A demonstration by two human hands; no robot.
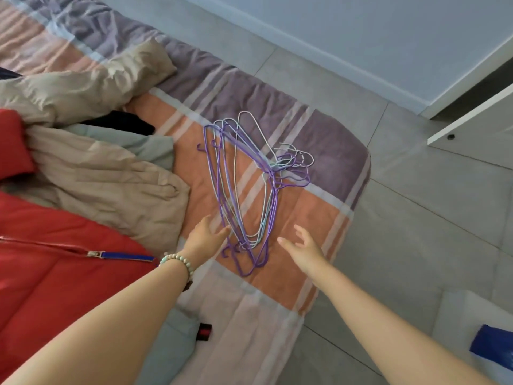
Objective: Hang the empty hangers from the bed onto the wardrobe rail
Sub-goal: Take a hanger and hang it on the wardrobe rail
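Left hand and right hand reach over the bed toward the hangers, both released.

Head view: left hand, fingers spread and holding nothing, fingertips touching or just beside the near left edge of the hanger pile; a bead bracelet on that wrist. Right hand, palm loose, fingers apart, empty, just right of the pile's near end and clear of it. Hangers are thin wire, purple, pale blue and white, stacked flat on the striped orange-and-mauve cover near the bed's right corner, hooks bunched at the far right. Left of the pile lie a beige garment and a red quilted jacket with its zip showing. Grey tiled floor right of the bed; a white wardrobe at far right, its rail out of sight.
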